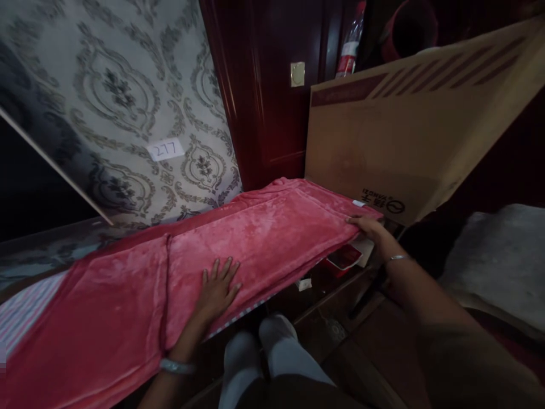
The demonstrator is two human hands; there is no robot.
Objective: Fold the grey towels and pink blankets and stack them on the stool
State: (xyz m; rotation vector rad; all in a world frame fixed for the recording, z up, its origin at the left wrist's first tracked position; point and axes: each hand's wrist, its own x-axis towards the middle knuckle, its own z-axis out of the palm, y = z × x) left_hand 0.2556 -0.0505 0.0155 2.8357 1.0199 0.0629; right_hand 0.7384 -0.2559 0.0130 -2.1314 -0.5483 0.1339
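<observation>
A pink plush blanket (255,227) lies spread in a long, folded layer over a raised surface, with a seam or fold line crossing it left of the middle. My left hand (219,291) rests flat on it, fingers spread, near its front edge. At the blanket's right end, my right hand (367,225) has its fingers closed on the edge, close to a small white label (358,203). A striped cloth (29,301) shows from beneath the blanket at the far left, and similar stripes peek out along the front edge.
A big cardboard box (366,142) stands behind the right end, with a plastic bottle (349,45) beyond its top edge. Patterned wallpaper (119,96) bears a paper marked 277 (166,149). A red container (344,258) sits below the blanket. Grey fluffy fabric (498,261) lies at right.
</observation>
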